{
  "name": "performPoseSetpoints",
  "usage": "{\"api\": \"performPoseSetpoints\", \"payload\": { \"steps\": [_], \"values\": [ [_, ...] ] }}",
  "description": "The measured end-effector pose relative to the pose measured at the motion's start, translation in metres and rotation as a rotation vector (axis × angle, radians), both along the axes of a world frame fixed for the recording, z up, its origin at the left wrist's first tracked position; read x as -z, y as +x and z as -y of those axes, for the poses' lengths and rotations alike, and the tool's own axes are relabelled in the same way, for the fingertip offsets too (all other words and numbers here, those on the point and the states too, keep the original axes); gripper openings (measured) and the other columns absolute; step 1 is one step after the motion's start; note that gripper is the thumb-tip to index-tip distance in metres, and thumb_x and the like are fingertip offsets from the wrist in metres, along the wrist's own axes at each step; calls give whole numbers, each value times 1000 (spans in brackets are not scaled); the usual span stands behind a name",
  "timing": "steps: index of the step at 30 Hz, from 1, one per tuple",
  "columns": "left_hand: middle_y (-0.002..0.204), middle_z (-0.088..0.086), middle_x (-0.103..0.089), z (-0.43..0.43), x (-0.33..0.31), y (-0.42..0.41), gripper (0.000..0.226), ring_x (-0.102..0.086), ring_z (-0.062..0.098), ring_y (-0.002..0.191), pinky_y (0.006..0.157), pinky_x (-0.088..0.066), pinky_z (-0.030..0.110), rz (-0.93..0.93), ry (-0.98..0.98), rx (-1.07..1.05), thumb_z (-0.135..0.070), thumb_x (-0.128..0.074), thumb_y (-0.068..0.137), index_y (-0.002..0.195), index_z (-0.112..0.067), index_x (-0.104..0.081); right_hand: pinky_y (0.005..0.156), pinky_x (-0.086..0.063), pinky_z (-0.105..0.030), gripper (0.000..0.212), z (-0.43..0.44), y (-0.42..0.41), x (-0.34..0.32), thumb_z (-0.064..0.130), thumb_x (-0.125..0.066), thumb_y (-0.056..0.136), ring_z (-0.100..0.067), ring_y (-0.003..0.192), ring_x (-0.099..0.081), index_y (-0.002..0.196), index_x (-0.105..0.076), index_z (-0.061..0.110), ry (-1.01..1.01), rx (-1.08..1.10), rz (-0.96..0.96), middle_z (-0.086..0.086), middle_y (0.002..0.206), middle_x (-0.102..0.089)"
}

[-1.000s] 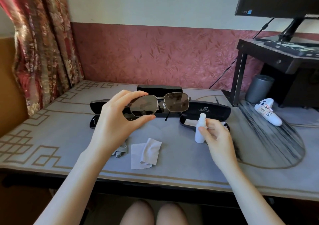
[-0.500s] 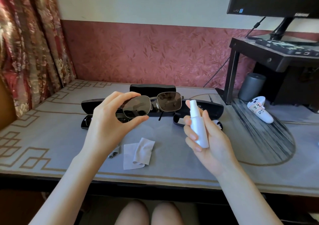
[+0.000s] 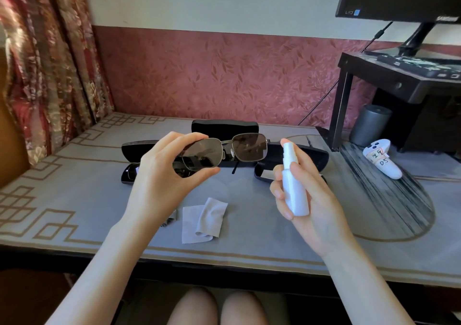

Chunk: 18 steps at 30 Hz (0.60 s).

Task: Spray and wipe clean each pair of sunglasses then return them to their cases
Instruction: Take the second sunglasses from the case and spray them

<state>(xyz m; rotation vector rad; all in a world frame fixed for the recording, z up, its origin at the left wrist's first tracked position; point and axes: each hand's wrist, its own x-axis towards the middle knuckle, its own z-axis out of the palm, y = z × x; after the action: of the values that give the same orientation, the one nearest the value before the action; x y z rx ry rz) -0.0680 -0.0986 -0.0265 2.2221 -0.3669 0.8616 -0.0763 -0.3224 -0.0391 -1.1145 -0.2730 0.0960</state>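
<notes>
Head view, left hand (image 3: 157, 177) pinching sunglasses (image 3: 247, 147), right hand (image 3: 318, 212) gripping spray bottle (image 3: 294, 192), cases (image 3: 224, 126) behind, cloth (image 3: 202, 220) beneath, controller (image 3: 381, 161) right.

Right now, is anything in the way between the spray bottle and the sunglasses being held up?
Nothing visible. The right hand holds the spray bottle beside the sunglasses, which the left hand pinches by one lens. Only open air lies between them; the cloth lies on the table below.
</notes>
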Motion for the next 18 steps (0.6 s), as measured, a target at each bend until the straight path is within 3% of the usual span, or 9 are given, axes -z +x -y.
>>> {"api": "performPoseSetpoints", "payload": {
  "steps": [2,5,10,14,18],
  "values": [
    [96,-10,-62,1,0,0,47,-54,0,88,81,-37,3,1,7,-16,-29,-83,69,113,-22,-66,38,-30,-22,41,-4,-2,-1,19,-55,90,-16,50,-42,128,-56,35,-176,93,60,-7,82,-46],
    [95,-8,-62,4,1,1,47,-53,1,86,80,-37,3,10,11,-26,-26,-83,69,113,-21,-66,38,-28,-24,49,-10,-4,0,7,-45,99,-18,48,-41,128,-51,47,-382,205,191,-4,76,-45],
    [96,-9,-62,7,3,-1,46,-55,4,87,79,-41,10,19,13,-22,-26,-83,70,113,-23,-65,45,-35,-15,41,-12,-1,-2,15,-51,94,-22,48,-58,118,-52,49,-617,309,335,-6,77,-61],
    [95,-10,-61,12,4,-1,46,-54,3,87,77,-42,12,39,25,-26,-25,-84,70,113,-24,-65,62,-48,-31,46,-15,3,0,10,-52,94,-23,53,-53,121,-47,48,-739,489,441,5,67,-56],
    [95,-11,-59,15,6,1,47,-54,5,87,76,-43,15,56,32,-28,-27,-84,70,113,-23,-65,71,-40,-5,45,-19,6,1,6,-54,93,-4,65,-52,128,-47,34,-835,609,532,19,72,-53]
  ]
}}
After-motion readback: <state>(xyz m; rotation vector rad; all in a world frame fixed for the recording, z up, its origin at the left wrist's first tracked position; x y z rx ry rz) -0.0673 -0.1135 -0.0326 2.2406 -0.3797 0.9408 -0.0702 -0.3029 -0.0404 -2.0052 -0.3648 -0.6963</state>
